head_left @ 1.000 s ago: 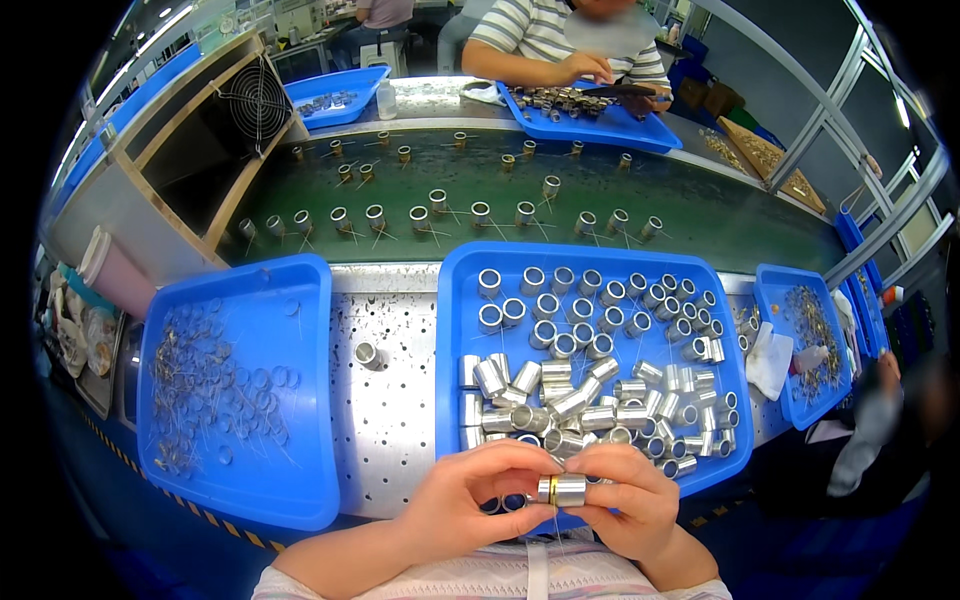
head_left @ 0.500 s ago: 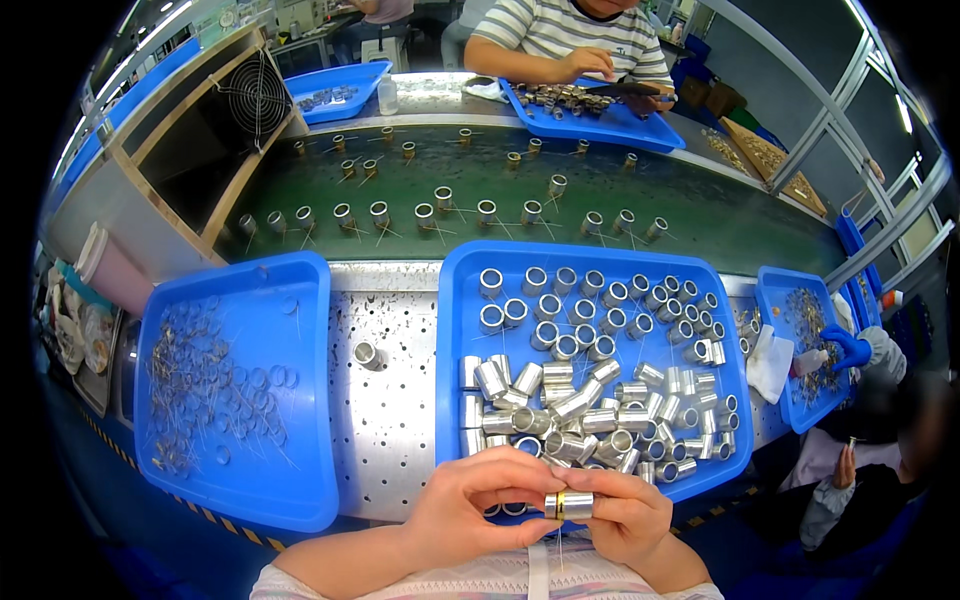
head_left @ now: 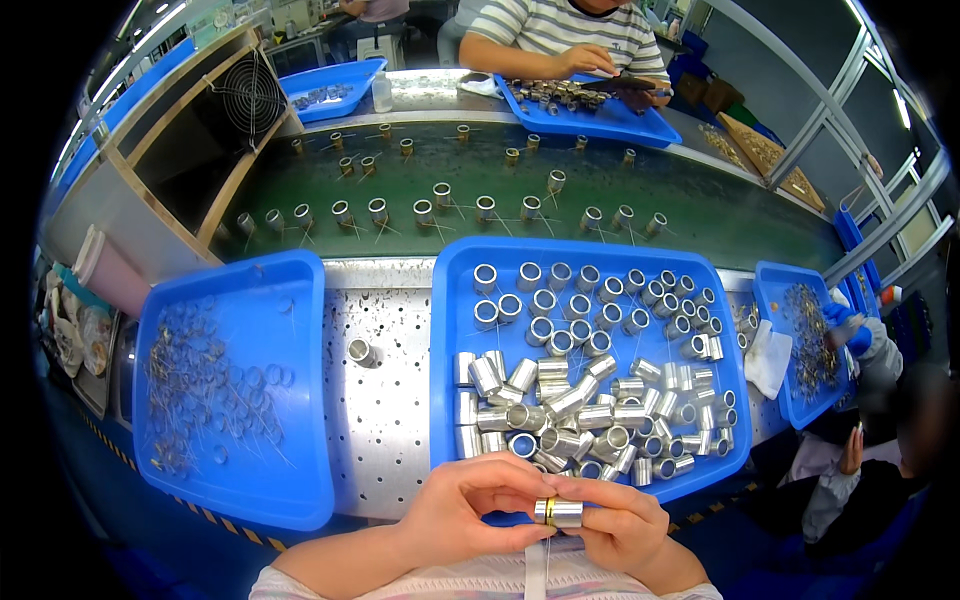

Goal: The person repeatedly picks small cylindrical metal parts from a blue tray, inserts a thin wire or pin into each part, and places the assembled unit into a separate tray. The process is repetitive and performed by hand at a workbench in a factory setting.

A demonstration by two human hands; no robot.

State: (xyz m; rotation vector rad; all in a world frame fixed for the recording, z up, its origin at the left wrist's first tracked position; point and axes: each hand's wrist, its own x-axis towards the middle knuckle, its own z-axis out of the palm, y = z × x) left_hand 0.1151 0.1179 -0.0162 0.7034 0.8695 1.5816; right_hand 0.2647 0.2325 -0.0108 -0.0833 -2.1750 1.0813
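A short silver metal cylinder (head_left: 567, 514) with a yellow band near its left end is held sideways between my hands, close to my body. My left hand (head_left: 462, 510) pinches the banded end with thumb and fingertips. The plain end is gripped by my right hand (head_left: 622, 522), its fingers curled round it. Thin wires (head_left: 547, 555) hang down from the banded end. Just beyond my hands, a blue tray (head_left: 443, 350) holds many similar cylinders, some upright at the far side, others lying in a heap nearer me.
At left, a blue tray (head_left: 325, 400) contains clear rings with wires. One cylinder (head_left: 361, 351) stands on the perforated metal table (head_left: 380, 430) between trays. Wired cylinders stand on a green conveyor belt (head_left: 330, 185). Co-workers sit opposite and at right, near a blue tray (head_left: 765, 290); white cloth (head_left: 768, 360) lies nearby.
My hands and the cylinder sit slightly further left and lower in view, with the grip kept. At the right, the co-worker's blue-gloved hand has shifted over its tray.
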